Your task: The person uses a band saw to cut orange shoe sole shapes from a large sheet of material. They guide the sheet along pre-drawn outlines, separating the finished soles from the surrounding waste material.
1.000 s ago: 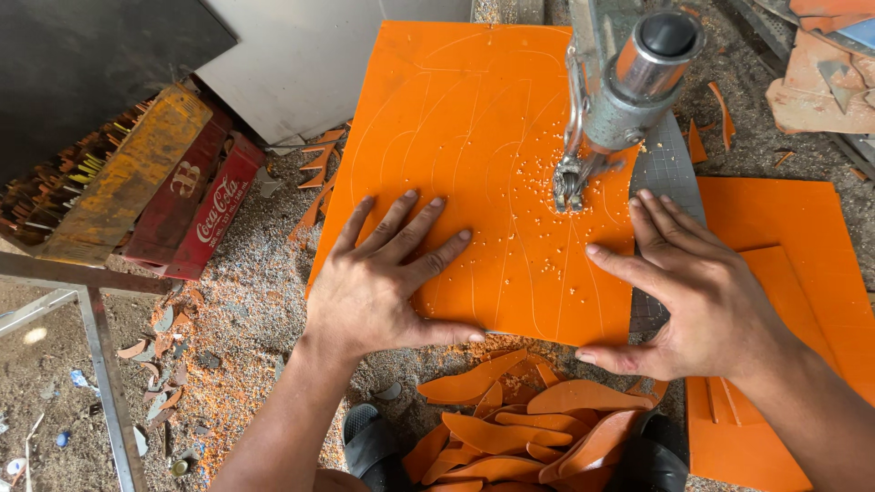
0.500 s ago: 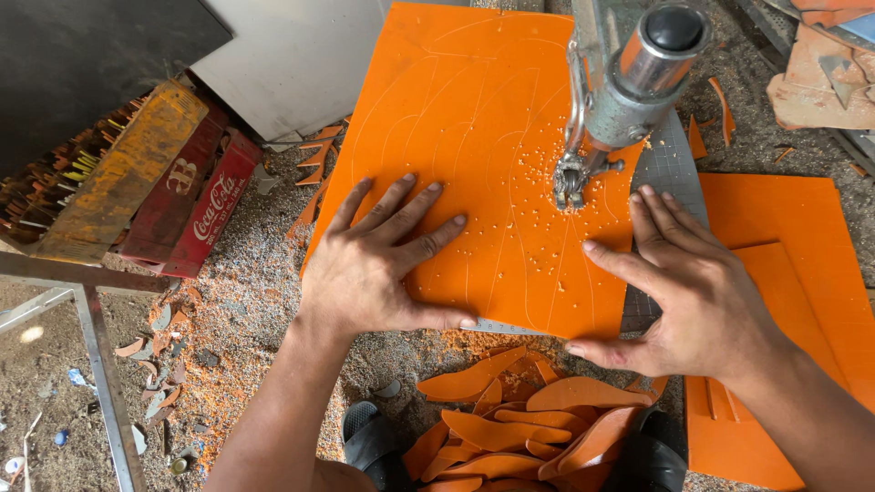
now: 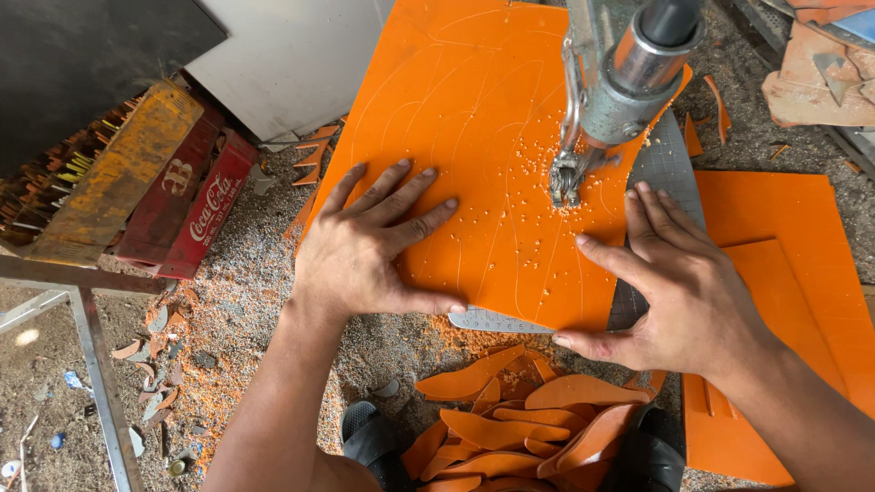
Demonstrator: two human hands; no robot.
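A large orange sheet [image 3: 474, 100] with faint traced outlines lies on a small grey machine table [image 3: 670, 159]. My left hand [image 3: 374, 246] presses flat on the sheet's near left part, fingers spread. At the sheet's near right edge rests my right hand [image 3: 679, 282], fingers pointing toward the blade. A metal cutting machine head [image 3: 629, 73] hangs over the sheet, its blade [image 3: 565, 187] touching the sheet between my hands. Orange crumbs lie scattered around the blade.
Curved orange offcuts [image 3: 510, 424] pile up below the table by my dark shoes [image 3: 369, 442]. More orange sheets [image 3: 793, 273] lie on the right. Red and yellow crates [image 3: 173, 196] stand at the left, beside a metal frame [image 3: 91, 364]. Scraps litter the gritty floor.
The orange sheet has turned and shifted slightly under the blade, guided by both hands. More orange crumbs have gathered near the blade.
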